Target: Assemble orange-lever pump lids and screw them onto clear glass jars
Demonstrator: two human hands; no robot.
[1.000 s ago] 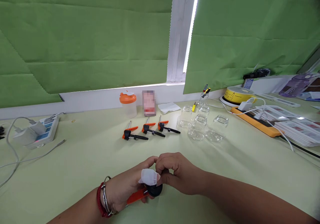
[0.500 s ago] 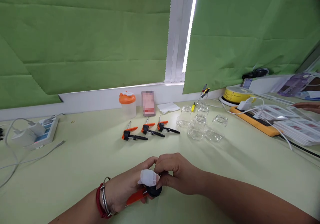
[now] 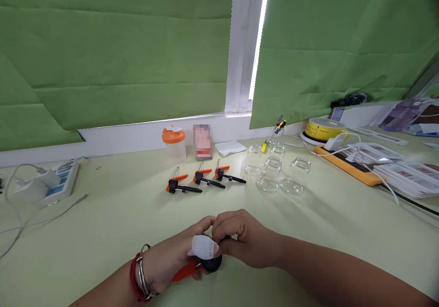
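My left hand (image 3: 171,261), with a white wrap on the thumb, is closed around a black cap with an orange lever (image 3: 188,271). Its round black part (image 3: 212,264) shows below the wrapped thumb; the rest is hidden by my fingers. Against the top of that same piece, my right hand (image 3: 245,240) pinches with thumb and curled fingers; what exactly lies between the tips is hidden. Beyond both hands, three similar black caps with orange levers (image 3: 185,188) and metal rods lie in a row. Several clear glass bottles (image 3: 269,183) stand to their right.
At the back are an orange-lidded shaker cup (image 3: 175,149), a blurred pink box (image 3: 203,142), a folded tissue (image 3: 230,148) and screwdrivers (image 3: 278,126). A white power strip (image 3: 70,179) lies left, an orange power strip (image 3: 350,166) right, beside stacked plastic cases (image 3: 411,176).
My two hands keep nearly the same hold on the black and orange cap. The other person's hand at the right edge has moved down and mostly out of view.
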